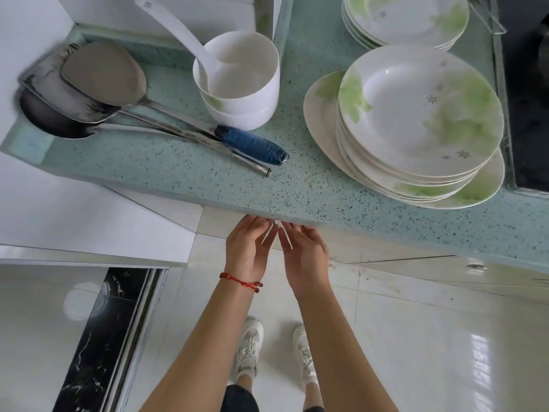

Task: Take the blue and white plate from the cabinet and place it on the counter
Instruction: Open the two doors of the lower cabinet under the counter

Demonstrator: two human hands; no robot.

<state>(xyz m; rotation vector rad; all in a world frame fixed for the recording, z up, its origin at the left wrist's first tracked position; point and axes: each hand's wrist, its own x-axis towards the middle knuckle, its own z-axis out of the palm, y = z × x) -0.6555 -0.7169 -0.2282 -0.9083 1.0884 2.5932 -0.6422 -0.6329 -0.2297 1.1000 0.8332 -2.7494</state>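
Note:
No blue and white plate is in view. Both my hands are just under the front lip of the green speckled counter (297, 185), side by side. My left hand (248, 246), with a red string on its wrist, has its fingers on the thin white edge of the left cabinet door (208, 224). My right hand (304, 252) holds the matching edge of the right cabinet door (356, 248). The two door edges meet in a narrow V between my hands. The cabinet's inside is hidden.
On the counter stand a stack of white and green plates (421, 114), a second stack (407, 19) behind it, stacked white bowls with a ladle (237, 84), and metal spatulas (101, 75) at the left. A black hob (528, 99) lies far right. My feet stand on white floor tiles.

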